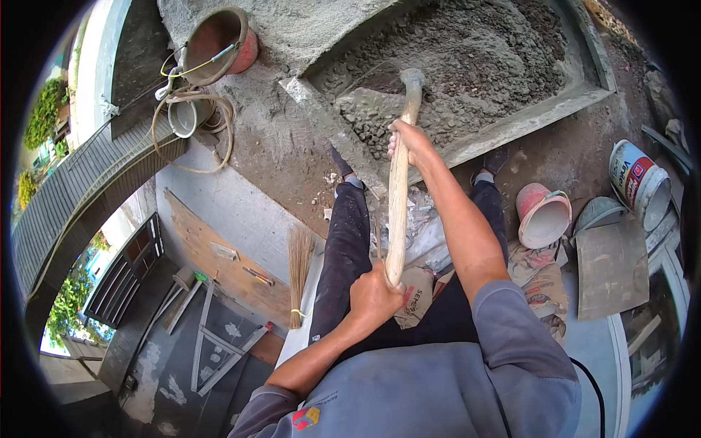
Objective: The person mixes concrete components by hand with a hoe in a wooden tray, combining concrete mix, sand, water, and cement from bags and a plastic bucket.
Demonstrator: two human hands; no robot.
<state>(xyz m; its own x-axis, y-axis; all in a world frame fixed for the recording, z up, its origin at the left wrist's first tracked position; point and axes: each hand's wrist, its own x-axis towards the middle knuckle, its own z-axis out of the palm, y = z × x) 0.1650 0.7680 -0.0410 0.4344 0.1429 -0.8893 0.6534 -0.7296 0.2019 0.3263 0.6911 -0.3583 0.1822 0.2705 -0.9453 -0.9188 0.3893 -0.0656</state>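
A long pale wooden handle runs up from my waist to the metal head of a hoe (399, 197), whose blade lies partly in wet mortar. My left hand (375, 296) is closed around the handle's lower end. Higher up, my right hand (411, 143) grips the same handle near the head. Grey, lumpy mortar (496, 66) fills a shallow mixing trough (511, 125) with raised, crusted sides. The hoe blade is at the near left of the mix, and mortar hides part of it.
A red bucket (248, 55) and a coiled hose (228, 124) lie at upper left. To the right stand a pink bucket (544, 219) and a white paint pail (642, 179). A stick broom (299, 270) is beside my left leg; cement sacks (540, 281) lie at right.
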